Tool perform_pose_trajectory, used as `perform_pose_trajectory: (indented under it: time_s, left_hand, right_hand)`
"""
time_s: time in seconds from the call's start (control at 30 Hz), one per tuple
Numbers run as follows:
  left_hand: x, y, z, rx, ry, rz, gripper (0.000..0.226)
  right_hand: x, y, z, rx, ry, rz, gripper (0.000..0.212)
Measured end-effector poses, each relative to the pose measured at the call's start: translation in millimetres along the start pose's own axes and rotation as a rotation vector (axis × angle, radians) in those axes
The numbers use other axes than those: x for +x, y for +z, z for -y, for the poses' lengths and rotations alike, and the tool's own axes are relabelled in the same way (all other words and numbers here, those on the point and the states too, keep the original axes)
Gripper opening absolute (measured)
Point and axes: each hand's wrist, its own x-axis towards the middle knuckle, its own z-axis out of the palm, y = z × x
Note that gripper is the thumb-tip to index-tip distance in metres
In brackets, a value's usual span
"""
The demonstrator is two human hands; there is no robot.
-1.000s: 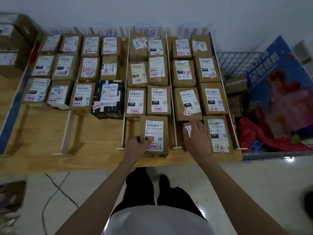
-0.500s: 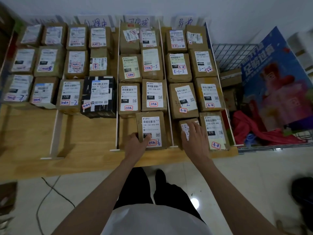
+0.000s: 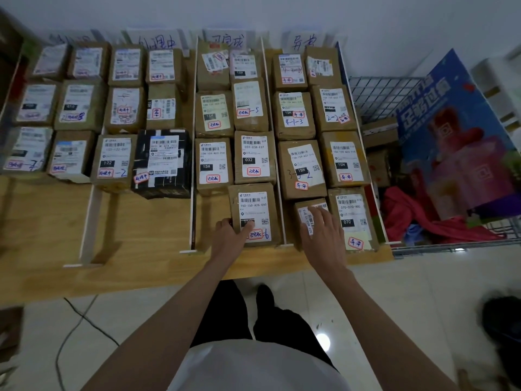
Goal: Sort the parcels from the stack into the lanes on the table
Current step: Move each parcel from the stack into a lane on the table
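Wooden table (image 3: 135, 263) split into lanes by white dividers (image 3: 193, 153), packed with labelled cardboard parcels. Front parcel in third lane (image 3: 253, 214): left hand (image 3: 229, 239) grips its near-left corner, thumb across label. Small parcel in far-right lane (image 3: 306, 214): right hand (image 3: 324, 235) lies on top, fingers spread flat.

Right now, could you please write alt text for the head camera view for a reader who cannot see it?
A person's left hand grips the near-left corner of a labelled brown parcel while the right hand rests on a smaller parcel one lane to the right. Rows of labelled parcels fill divided lanes on a wooden table.
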Motion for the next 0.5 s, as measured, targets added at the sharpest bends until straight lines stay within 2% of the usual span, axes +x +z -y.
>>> perform_pose_trajectory:
  time_s: [0.3,0.5]
  left_hand:
    - [0,1,-6,0.044,0.004,0.015,0.066]
    - [-8,-20,-15,0.176,0.043,0.004,0.080]
  right_hand:
    - [0,-8,-1,-0.018,0.001,0.003,0.046]
    - [1,-19,7,-0.051,-0.076,-0.012,0.044]
